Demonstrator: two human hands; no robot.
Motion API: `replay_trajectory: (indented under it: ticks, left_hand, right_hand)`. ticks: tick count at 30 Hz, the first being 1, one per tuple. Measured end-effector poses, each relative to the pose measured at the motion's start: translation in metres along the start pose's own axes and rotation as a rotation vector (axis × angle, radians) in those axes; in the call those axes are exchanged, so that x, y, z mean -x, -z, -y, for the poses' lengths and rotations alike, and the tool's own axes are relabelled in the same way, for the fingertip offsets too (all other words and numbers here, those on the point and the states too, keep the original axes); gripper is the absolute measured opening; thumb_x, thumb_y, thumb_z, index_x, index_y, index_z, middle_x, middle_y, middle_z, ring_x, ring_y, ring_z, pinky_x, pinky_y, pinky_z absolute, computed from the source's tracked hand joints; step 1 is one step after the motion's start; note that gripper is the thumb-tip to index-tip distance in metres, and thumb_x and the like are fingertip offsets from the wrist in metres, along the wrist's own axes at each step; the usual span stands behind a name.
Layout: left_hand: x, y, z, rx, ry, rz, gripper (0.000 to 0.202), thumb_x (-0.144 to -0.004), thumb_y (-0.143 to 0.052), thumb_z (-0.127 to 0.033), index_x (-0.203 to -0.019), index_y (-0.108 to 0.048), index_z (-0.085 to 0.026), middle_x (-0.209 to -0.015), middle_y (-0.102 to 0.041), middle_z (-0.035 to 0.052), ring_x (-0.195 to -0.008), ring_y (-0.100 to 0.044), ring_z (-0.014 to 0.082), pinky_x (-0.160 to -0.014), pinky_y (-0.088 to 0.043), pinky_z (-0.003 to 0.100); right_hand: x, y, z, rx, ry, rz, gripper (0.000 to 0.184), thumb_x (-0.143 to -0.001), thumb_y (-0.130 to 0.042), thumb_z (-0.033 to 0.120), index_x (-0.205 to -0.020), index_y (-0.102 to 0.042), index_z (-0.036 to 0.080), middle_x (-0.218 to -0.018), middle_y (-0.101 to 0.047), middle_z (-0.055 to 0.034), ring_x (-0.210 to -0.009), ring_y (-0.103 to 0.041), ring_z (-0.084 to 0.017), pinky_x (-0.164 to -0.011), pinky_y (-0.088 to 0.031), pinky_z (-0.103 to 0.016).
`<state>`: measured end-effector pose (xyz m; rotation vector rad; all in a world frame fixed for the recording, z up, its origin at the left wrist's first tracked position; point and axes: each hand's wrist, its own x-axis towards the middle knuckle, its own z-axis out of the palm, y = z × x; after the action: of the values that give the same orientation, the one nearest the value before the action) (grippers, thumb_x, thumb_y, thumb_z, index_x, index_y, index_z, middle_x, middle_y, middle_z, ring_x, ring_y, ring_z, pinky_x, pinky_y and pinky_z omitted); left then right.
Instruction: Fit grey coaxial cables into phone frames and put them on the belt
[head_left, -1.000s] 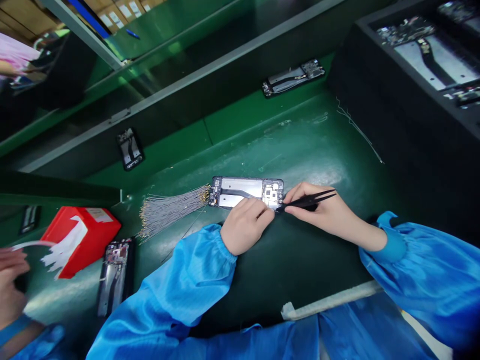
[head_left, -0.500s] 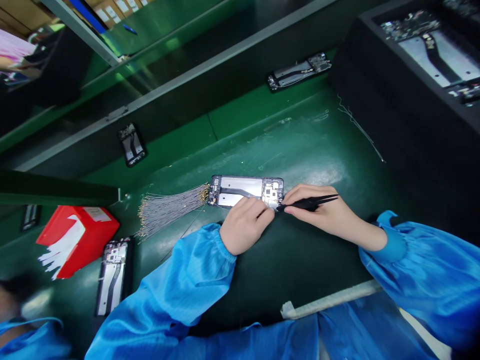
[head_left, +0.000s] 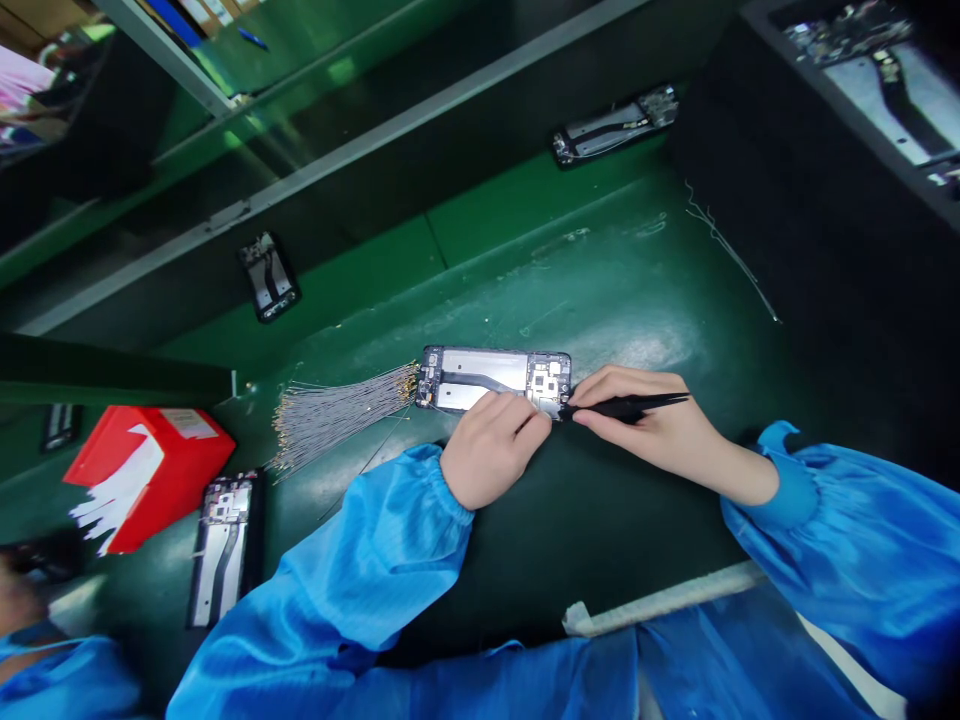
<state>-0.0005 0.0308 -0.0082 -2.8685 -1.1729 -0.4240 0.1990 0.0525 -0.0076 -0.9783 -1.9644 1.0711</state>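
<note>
Head feed: my right hand (head_left: pixel 664 430) has its grip closed on black tweezers (head_left: pixel 626 408), tips at the right near corner of an opened phone (head_left: pixel 493 370) mid-desk (head_left: pixel 562 510). Left hand (head_left: pixel 491 450) covers the phone's near edge; can't tell if that grip holds it. Cable bundle (head_left: pixel 341 415) just left.

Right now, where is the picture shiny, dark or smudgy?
Head view: pale glare on the green tabletop beyond the right hand; head view: the black box is very dark along its side; head view: the co-worker's sleeve at lower left looks blurry, the opened phone crisper.
</note>
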Motion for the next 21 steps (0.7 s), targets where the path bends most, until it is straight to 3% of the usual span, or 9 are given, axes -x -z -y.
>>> replay_trajectory:
  ticks: [21]
  left_hand:
    - [0.0001,-0.0001,0.0017,-0.034,-0.040,-0.030,0.019,-0.089,-0.040,-0.016,-0.078,-0.056,-0.016,-0.069,-0.054,0.0018,-0.066,-0.044,0.0137,-0.061,-0.032,0.028]
  right_hand:
    - [-0.0006,-0.0011,-0.0001,-0.002,-0.013,0.001,0.002,-0.076,-0.059,0.021,-0.078,-0.061,0.021,-0.080,-0.065,-0.0025,-0.075,-0.060,-0.016,-0.070,-0.048,-0.030]
